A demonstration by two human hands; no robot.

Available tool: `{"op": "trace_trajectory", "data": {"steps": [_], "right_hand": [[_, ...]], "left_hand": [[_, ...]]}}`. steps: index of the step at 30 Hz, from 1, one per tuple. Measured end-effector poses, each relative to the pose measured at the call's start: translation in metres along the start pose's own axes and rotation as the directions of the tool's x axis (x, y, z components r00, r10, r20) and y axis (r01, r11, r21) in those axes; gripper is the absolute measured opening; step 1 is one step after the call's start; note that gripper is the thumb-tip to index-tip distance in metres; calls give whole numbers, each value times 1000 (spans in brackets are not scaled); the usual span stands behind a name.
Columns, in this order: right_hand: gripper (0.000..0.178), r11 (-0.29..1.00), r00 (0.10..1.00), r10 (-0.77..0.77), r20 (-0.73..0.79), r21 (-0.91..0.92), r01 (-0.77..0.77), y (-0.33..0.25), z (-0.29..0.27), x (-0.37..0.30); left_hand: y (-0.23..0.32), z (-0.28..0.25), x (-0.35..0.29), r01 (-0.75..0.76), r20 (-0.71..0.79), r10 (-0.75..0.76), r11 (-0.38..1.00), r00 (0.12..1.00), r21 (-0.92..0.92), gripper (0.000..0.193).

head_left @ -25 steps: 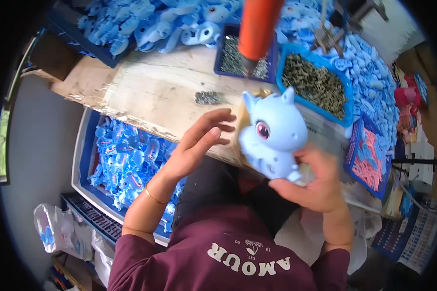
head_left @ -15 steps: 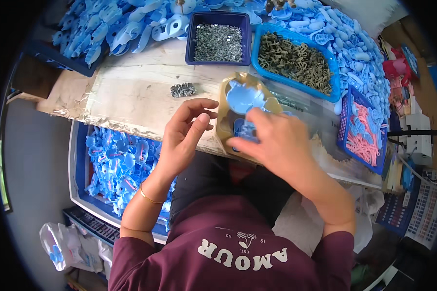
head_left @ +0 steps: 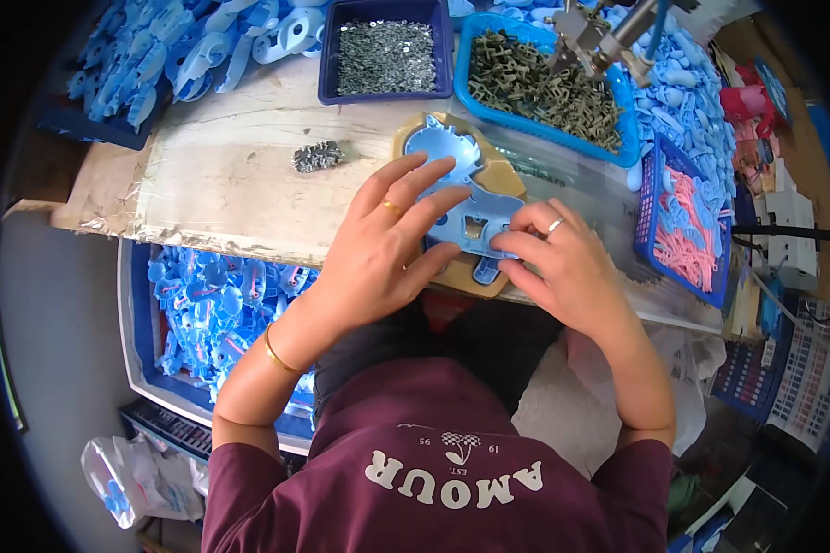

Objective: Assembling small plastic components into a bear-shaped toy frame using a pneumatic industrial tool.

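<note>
A light-blue plastic shell, with a rounded hollow end, lies on a tan, block-like holder near the table's front edge. A small brownish patch shows through a square opening in the shell. My left hand rests over the shell's left side, its fingers spread and partly hiding it. My right hand has thumb and fingertips pinched at the shell's right edge. A small blue tab sticks out at the near end of the holder.
Behind stand a dark-blue tray of small metal pieces and a blue tray of brownish metal clips. A metal tool head hangs above. A basket with pink strips stands right. Below left is a bin of blue parts.
My left hand has moved right onto the shell, its fingers spreading. My right hand has drawn back slightly to the shell's right edge. The shell now lies flat on the holder; the view has shifted.
</note>
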State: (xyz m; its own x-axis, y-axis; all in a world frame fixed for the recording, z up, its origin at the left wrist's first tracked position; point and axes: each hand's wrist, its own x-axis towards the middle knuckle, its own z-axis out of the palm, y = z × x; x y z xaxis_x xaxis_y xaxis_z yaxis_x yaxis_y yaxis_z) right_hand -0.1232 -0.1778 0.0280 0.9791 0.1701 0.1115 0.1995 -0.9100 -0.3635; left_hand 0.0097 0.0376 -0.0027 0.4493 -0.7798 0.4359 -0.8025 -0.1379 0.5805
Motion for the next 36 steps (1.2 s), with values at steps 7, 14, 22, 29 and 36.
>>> {"op": "trace_trajectory", "data": {"steps": [7,14,22,29,36], "right_hand": [[50,980,962,183,-202,109,-164,3,6,-10],[58,989,978,138,-155,-35,-145,2,4,-9],[59,986,976,164,-144,-12,-167,1,4,-6],[39,981,985,169,46,90,-172,21,-17,13],[14,989,933,136,-334,-18,-150,122,0,114]], "left_hand": [[0,20,14,-102,159,83,988,984,114,58],[3,22,18,-119,175,91,981,980,153,60],[1,23,21,-145,177,112,972,978,186,61],[-1,26,17,-103,175,77,984,982,147,60],[1,25,18,-103,184,74,982,980,157,60]]}}
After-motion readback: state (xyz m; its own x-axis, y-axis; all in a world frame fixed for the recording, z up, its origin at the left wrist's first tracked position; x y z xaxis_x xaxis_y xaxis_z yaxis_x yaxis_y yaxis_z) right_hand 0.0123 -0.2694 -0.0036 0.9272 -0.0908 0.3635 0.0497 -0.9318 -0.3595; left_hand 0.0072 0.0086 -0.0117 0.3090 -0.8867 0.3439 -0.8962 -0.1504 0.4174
